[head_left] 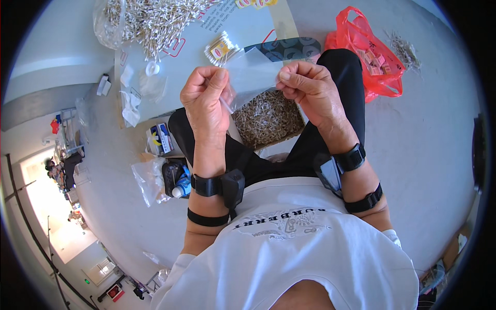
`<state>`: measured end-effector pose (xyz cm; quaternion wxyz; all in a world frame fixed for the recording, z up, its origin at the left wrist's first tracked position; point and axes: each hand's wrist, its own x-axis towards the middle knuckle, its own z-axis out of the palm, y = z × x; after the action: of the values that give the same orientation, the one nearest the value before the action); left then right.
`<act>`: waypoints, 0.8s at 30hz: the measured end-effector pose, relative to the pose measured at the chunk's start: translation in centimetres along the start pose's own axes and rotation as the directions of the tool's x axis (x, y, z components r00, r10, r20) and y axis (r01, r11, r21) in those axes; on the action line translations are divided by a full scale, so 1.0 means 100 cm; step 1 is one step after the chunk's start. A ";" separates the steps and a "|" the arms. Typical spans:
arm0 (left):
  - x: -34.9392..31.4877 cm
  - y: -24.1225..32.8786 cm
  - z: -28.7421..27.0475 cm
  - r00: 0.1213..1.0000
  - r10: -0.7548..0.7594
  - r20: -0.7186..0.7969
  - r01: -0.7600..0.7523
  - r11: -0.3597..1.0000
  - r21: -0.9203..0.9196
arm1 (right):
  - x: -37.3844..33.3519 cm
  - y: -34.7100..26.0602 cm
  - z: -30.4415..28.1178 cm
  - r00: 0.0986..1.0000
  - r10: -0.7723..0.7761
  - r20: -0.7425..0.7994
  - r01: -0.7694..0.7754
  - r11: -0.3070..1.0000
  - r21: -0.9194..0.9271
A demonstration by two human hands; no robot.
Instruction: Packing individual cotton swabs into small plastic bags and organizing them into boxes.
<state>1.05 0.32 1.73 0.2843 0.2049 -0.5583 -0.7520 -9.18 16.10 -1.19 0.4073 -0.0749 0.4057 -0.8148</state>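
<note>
Both hands in my feed, both busy. Left hand (209, 101): thumb and fingers closed in a pinch on the left side of a clear, thin, rectangular plastic bag (256, 75). Right hand (312, 93): same kind of pinch, thumb against fingers, on the bag's right edge. I see the bag held out between the two hands, looking fairly flat; can't tell from here whether its mouth is open.

In my view it overlaps the edge of a pale, flat-topped table (175, 72) and an open brown cardboard box (284, 138) full of loose cotton swabs (268, 116), set between the knees. On the table, just beyond the left hand: a round bundle of white swabs with a yellow label (221, 49); farther off, a big heap of white-tipped swabs (160, 20). Right of the legs I get a red plastic carrier bag (343, 41) holding small pink packs (376, 62).
</note>
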 end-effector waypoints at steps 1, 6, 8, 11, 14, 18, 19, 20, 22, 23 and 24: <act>0.000 -0.002 0.000 1.000 0.015 0.007 -0.015 1.000 0.010 | 0.000 -0.001 0.001 0.999 -0.035 -0.026 0.035 0.999 0.019; -0.001 -0.005 0.003 0.999 0.032 0.022 -0.032 0.999 0.019 | 0.001 0.000 -0.011 0.999 -0.040 -0.029 0.043 0.995 0.085; -0.001 -0.005 0.005 1.000 0.024 -0.001 -0.024 1.000 -0.012 | 0.001 0.001 -0.016 0.998 -0.011 -0.059 0.020 0.987 0.157; 0.001 -0.006 0.002 0.999 0.029 0.017 -0.029 1.000 -0.002 | 0.002 -0.001 -0.020 0.989 0.032 -0.141 0.001 0.974 0.228; 0.001 -0.010 0.001 1.000 0.017 0.025 -0.017 1.000 0.016 | 0.002 -0.007 -0.003 0.968 0.031 -0.251 0.003 0.991 0.136; -0.002 -0.016 0.007 0.996 -0.048 0.079 0.036 0.987 0.155 | 0.005 0.003 -0.003 0.998 0.000 -0.058 -0.007 0.995 -0.104; -0.005 -0.016 0.017 0.987 -0.159 0.021 0.157 0.985 0.071 | 0.006 0.006 -0.006 0.999 0.011 -0.048 -0.015 0.995 -0.094; -0.008 -0.015 0.022 0.962 -0.271 -0.027 0.270 0.963 -0.020 | 0.008 0.009 -0.008 0.999 0.021 -0.037 -0.024 0.996 -0.084; -0.012 -0.022 0.012 0.922 -0.382 0.059 0.386 0.916 -0.112 | 0.008 0.012 -0.010 0.988 0.007 -0.152 -0.023 0.994 -0.106; -0.015 -0.026 0.009 0.887 -0.453 0.085 0.461 0.880 -0.118 | 0.008 0.013 -0.016 0.983 0.004 -0.186 -0.021 0.995 -0.093; -0.016 -0.032 0.005 0.846 -0.521 0.111 0.532 0.838 -0.122 | 0.008 0.015 -0.021 0.975 0.001 -0.220 -0.019 0.997 -0.079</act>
<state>1.36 2.43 -1.21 0.0602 0.3010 -0.4330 -0.8475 -9.75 16.24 -3.84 0.3606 0.0015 0.4812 -0.7990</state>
